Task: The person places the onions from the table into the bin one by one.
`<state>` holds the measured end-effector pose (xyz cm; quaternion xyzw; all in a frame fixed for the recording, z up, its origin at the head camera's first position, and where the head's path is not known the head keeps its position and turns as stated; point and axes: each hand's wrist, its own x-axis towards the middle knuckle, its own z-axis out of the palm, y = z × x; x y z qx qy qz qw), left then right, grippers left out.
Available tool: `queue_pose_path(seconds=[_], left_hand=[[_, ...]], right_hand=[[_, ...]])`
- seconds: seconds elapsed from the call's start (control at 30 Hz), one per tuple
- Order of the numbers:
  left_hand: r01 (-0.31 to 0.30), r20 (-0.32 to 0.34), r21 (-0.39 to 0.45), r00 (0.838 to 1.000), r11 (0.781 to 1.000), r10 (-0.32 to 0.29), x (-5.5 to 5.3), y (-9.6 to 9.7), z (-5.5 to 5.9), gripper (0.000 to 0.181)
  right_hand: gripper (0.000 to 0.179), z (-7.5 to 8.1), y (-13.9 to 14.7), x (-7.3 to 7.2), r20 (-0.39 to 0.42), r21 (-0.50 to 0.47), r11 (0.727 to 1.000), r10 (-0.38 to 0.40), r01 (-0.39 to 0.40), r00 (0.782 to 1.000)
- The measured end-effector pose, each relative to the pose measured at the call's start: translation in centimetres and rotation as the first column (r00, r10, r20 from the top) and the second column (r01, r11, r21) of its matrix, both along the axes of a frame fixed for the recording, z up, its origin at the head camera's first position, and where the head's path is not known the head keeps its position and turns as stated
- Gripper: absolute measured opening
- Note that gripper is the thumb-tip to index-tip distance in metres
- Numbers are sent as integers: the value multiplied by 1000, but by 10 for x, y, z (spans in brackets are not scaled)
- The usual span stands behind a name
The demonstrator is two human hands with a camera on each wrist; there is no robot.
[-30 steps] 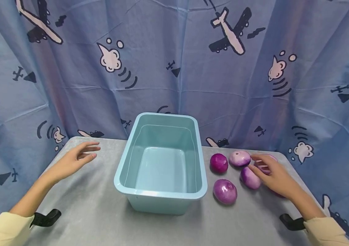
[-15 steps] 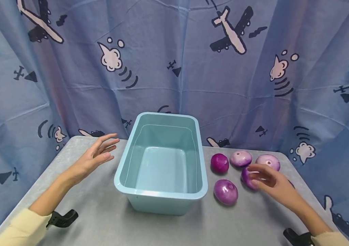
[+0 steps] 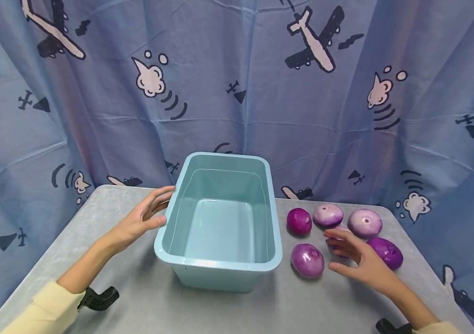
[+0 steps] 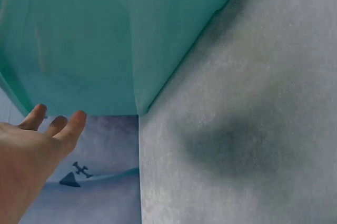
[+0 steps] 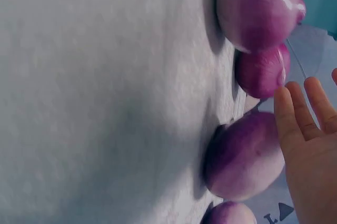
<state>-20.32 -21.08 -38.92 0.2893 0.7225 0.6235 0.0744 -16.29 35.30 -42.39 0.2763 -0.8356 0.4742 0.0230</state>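
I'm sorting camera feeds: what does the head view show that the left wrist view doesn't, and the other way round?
Only the head view shows the purple onions, the right hand and the inside of the blue tub. Only the left wrist view shows the tub's outer left wall, beside the left hand. Both show the tub, left hand, gray table and curtain.

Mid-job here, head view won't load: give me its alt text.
A person works bare-handed: the left grip is at the left rim of a pale blue bin, contact unclear. The open right grip is among six purple onions right of the bin, one partly hidden behind that hand. A blue airplane-print curtain hangs behind the gray table.
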Motion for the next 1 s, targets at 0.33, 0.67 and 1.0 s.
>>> queue_pose_path(seconds=[0.33,0.67,1.0], left_hand=[[-10,0,-7,1000,1000,10,-1,3,2,67],[-5,20,-11,1000,1000,5,-5,7,1,66],[-30,17,-13,999,999,30,-11,12,3,63]], right_hand=[[81,-19,-17,-6,31,16,999,39,-39,999],[84,-28,-25,-9,62,153,988,-13,4,998],[75,-32,-25,-8,47,176,984,-50,41,998]])
